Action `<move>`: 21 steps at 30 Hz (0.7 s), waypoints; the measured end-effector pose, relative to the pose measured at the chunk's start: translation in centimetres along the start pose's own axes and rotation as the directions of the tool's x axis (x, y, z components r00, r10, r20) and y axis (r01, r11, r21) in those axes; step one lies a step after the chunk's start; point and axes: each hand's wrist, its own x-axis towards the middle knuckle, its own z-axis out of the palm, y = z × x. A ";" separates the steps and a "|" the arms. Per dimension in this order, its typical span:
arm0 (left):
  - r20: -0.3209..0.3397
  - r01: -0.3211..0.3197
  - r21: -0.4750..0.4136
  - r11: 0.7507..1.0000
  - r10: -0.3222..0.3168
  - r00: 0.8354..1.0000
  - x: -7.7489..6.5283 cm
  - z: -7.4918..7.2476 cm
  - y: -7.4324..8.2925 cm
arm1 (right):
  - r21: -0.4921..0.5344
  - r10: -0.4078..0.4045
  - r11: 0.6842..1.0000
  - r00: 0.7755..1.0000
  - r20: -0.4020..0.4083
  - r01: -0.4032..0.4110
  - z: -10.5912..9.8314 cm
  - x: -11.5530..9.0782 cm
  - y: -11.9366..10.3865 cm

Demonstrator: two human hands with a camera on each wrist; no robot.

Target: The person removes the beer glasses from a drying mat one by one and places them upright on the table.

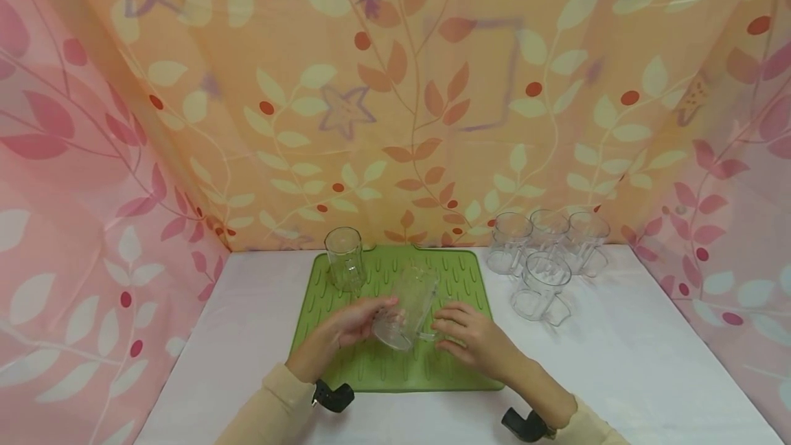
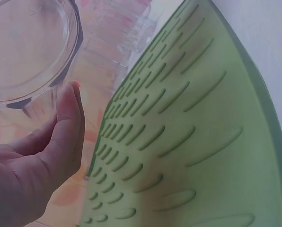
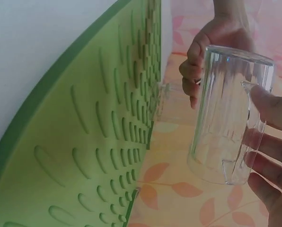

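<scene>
A clear glass mug (image 1: 404, 311) is held tilted above the green ridged mat (image 1: 457, 373). My left hand (image 1: 355, 325) grips the mug from the left, with the thumb lying along its side near the lower end. In the left wrist view the round end of the mug (image 2: 30, 52) shows beyond the thumb. My right hand (image 1: 474, 340) is at the handle side with spread fingers. In the right wrist view its thumb and fingertips overlap the mug's handle (image 3: 240, 137).
Another clear mug (image 1: 344, 259) stands at the mat's back left corner. Several more glass mugs (image 1: 540, 287) stand grouped on the white table (image 1: 624, 362) to the right of the mat. A leaf-patterned curtain (image 1: 408, 177) rises behind the table.
</scene>
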 end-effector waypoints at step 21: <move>-0.194 -0.119 0.247 0.962 0.169 0.966 -2.1 1.7 0.2 | 0.313 0.322 0.903 0.946 -0.039 -0.294 -1.6 1.0 0.7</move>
